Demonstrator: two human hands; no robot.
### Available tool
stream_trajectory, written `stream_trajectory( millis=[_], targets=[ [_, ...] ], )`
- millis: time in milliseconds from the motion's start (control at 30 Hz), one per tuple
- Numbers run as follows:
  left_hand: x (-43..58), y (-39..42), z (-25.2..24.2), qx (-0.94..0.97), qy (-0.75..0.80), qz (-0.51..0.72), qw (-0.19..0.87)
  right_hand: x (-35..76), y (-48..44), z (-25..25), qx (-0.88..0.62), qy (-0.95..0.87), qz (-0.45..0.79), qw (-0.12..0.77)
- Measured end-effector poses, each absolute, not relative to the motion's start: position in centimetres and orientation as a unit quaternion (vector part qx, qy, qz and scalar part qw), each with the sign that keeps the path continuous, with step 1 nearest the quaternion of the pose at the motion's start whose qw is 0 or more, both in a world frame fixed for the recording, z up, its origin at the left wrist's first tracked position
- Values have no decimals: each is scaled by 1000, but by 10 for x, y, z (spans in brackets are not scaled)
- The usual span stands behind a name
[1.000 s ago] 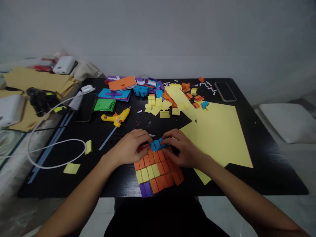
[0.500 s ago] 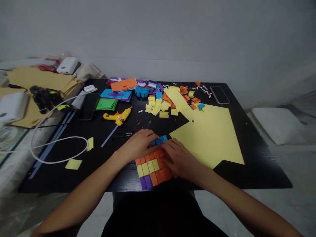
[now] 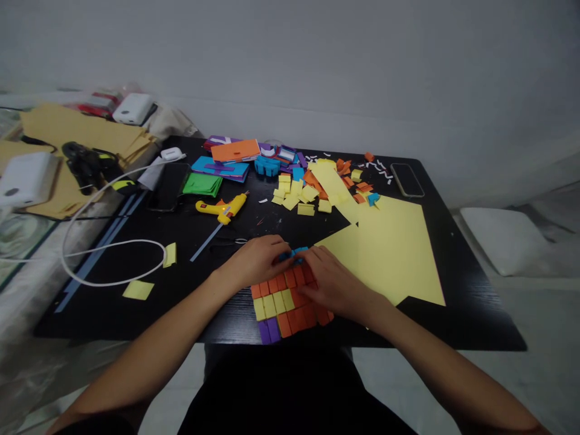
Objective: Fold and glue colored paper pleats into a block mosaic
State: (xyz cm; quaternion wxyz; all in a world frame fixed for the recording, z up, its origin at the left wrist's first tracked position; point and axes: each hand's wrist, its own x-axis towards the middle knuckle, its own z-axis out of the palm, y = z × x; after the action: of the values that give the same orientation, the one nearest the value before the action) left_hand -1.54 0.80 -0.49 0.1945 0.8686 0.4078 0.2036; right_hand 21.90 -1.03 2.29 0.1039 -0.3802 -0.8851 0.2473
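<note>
A tiled panel of small folded paper pieces, orange, yellow and purple, lies at the near edge of the black table. My left hand and my right hand meet at its far edge. Their fingertips are curled and pressed on a row of blue folded pieces between them. My right palm covers the panel's right part.
A large yellow sheet lies to the right. Loose yellow, orange and blue pieces are scattered behind. A yellow glue gun with a white cord, scissors, stacked coloured paper and a phone sit further back.
Both hands have closed in over the blue row, hiding most of it. The view has shifted slightly; the panel stays in place.
</note>
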Motion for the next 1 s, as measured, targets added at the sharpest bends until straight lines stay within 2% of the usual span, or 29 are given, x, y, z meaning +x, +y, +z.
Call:
stream_trajectory(
  millis=[300,667,1000],
  targets=[
    [-16,9,-7,869,406,201,200,219,-13,24,-390,-881,244,112],
    [-16,11,-9,856,432,201,202,219,-22,25,-368,-908,174,102],
    [-15,15,-16,838,438,240,219,220,-51,21,-357,-911,80,192]
  ],
)
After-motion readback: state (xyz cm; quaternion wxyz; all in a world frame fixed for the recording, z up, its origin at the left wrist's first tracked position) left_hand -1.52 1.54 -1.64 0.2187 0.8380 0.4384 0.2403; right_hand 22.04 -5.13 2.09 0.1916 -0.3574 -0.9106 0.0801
